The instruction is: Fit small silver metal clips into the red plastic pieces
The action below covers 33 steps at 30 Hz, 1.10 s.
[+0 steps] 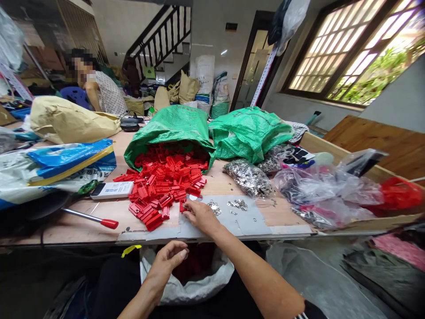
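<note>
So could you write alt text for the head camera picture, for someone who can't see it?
A person's right hand is at a red piece beside red parts spilling from a green sack onto a table; the half-curled left hand is by an open white sack below. Small metal pieces lie on a grey sheet.

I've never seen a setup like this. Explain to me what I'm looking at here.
There is no machine here, just a person's two bare hands. The single picture comes from a camera worn on the head, looking forward and down. On the table, red pieces spill from an open green sack. Beside them, silvery bits lie on a grey sheet. The right hand has its fingertips at one red piece; whether it is gripped is hard to tell. The left hand, half curled, shows nothing in it, above a white bag.
</note>
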{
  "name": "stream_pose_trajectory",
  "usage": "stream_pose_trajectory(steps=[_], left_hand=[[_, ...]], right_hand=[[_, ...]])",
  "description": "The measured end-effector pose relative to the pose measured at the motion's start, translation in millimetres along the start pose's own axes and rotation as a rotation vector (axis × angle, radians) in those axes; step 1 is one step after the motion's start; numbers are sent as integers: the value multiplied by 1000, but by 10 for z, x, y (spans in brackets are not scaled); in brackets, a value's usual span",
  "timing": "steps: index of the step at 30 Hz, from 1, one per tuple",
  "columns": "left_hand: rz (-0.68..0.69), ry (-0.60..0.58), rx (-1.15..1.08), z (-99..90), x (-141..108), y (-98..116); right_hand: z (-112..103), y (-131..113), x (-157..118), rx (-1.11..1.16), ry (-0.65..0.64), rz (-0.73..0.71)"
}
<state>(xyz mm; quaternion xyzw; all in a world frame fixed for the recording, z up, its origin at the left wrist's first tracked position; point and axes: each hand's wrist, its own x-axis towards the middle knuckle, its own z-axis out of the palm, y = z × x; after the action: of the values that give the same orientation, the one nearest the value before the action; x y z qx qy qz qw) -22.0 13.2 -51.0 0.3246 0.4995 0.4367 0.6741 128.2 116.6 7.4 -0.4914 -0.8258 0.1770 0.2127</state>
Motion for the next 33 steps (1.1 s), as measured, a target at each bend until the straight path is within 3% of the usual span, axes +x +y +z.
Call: stream_pose_trajectory(steps=[3,6,11,15,21,25,33], left_hand=[[-92,-1,-180,68,-68,165],[-137,-57,-381,118,-134,312],[-133,-50,-373,174,-177,351],[-137,-13,-374,163,-180,299],[-142,-26,-378,141,-184,290],[-130,-51,-371,191,-191,300],[-13,-41,-270,232,-198,349]], right_hand=[[-99,-30,-223,301,-8,9],[-160,-102,-493,555,-110,-1],[-190,-159,-819,656,-242,15],[-252,6,-900,574,-187,103],[-486,663,-910,-19,228,363],[-569,939,-861,-168,230,429],[-595,986,-738,-189,186,378]])
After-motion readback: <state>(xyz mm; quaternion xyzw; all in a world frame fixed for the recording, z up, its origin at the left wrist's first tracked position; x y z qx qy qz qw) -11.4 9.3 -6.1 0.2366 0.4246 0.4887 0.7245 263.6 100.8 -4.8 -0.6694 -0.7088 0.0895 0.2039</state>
